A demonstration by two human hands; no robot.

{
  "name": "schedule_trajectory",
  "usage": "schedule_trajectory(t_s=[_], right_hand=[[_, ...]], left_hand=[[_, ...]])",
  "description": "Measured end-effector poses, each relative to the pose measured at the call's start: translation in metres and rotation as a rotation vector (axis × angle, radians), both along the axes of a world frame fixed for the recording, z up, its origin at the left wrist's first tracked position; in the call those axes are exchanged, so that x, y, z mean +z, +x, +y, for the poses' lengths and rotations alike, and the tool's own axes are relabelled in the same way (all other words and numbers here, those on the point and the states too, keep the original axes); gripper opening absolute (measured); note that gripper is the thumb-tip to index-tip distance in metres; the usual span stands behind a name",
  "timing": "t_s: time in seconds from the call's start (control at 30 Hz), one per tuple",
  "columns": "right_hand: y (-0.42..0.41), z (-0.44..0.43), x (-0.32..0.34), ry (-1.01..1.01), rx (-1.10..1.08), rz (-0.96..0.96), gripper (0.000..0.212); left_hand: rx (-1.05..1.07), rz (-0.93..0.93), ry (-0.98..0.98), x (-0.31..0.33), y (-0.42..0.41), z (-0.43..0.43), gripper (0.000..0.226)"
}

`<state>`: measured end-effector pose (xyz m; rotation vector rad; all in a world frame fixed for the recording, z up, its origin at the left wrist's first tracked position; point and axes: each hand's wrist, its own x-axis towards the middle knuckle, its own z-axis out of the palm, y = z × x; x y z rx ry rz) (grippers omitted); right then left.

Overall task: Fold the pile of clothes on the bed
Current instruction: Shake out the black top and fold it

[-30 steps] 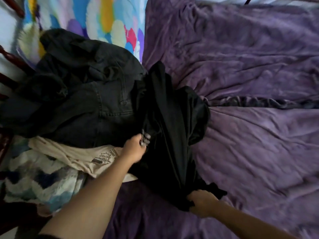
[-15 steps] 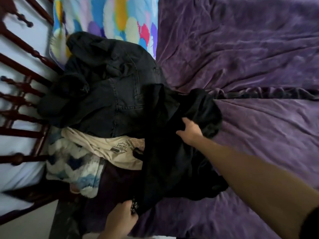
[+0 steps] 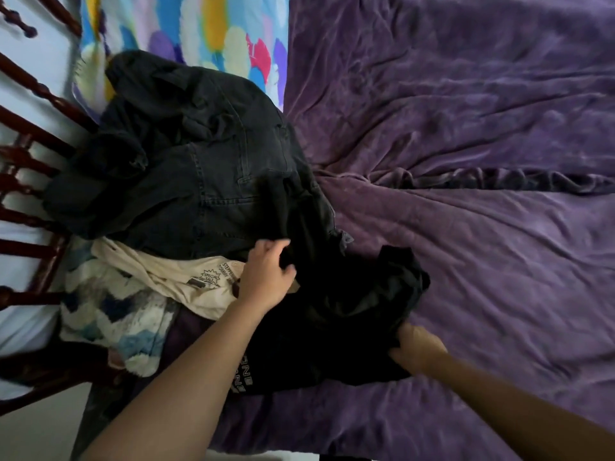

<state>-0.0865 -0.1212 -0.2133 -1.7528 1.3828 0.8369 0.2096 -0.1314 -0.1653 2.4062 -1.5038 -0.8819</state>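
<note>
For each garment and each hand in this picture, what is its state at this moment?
black garment: unfolded, crumpled, held by both hands
dark jeans: unfolded, heaped on the pile
cream T-shirt: unfolded, partly under the jeans
chevron knit: crumpled, beneath the T-shirt
left hand: grips the black garment
right hand: grips the black garment's edge
purple blanket: spread, wrinkled

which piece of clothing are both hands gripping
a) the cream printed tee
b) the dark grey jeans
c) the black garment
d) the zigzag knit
c: the left hand and the right hand each curl round an edge of the black garment.
</note>
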Motion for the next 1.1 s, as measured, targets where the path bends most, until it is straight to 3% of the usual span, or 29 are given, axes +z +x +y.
schedule_trajectory(t_s=[0.07,0.13,0.2,0.23,0.3,0.37,0.43,0.53,0.63,0.7,0.8,0.9,0.97,1.1], right_hand=[[-0.003,-0.028,-0.008,-0.030,-0.253,-0.090,0.024],[-0.007,-0.057,-0.012,-0.104,-0.689,-0.240,0.014],[-0.010,-0.081,-0.017,-0.133,-1.043,-0.385,0.012],[-0.010,-0.090,-0.018,-0.125,-1.112,-0.423,0.015],[-0.004,-0.100,-0.017,-0.070,-1.142,-0.462,0.054],[0.006,-0.099,-0.013,0.079,-1.125,-0.488,0.072],[0.020,-0.090,-0.005,0.170,-0.976,-0.448,0.059],[0.038,-0.089,0.019,0.134,-1.029,-0.488,0.014],[0.043,-0.120,0.073,0.017,-1.220,-0.673,0.026],[0.045,-0.150,0.123,-0.032,-1.214,-0.810,0.030],[0.060,-0.186,0.201,0.016,-1.158,-1.011,0.032],[0.087,-0.199,0.277,0.197,-1.072,-1.188,0.033],[0.104,-0.197,0.322,0.254,-0.945,-1.263,0.035],[0.126,-0.181,0.396,0.247,-0.657,-1.319,0.032]], left_hand=[[-0.145,0.019,0.102,-0.012,-0.018,-0.022,0.063],[-0.280,0.141,0.271,-0.024,-0.044,-0.023,0.068],[-0.344,0.222,0.334,-0.034,-0.071,-0.001,0.047],[-0.325,0.241,0.337,-0.037,-0.079,0.014,0.035],[-0.233,0.279,0.350,-0.036,-0.083,0.043,0.027],[-0.085,0.342,0.326,-0.028,-0.075,0.060,0.038],[0.084,0.406,0.228,-0.009,-0.056,0.064,0.047],[0.218,0.323,0.014,0.032,-0.017,0.062,0.018],[0.359,0.116,-0.203,0.080,0.025,0.063,0.011],[0.389,0.001,-0.243,0.113,0.046,0.068,0.012],[0.280,-0.032,-0.106,0.149,0.058,0.078,0.014],[0.124,0.061,0.148,0.177,0.059,0.081,0.017],[0.024,0.053,0.192,0.201,0.059,0.076,0.014],[0.111,0.074,-0.171,0.273,0.060,0.038,0.029]])
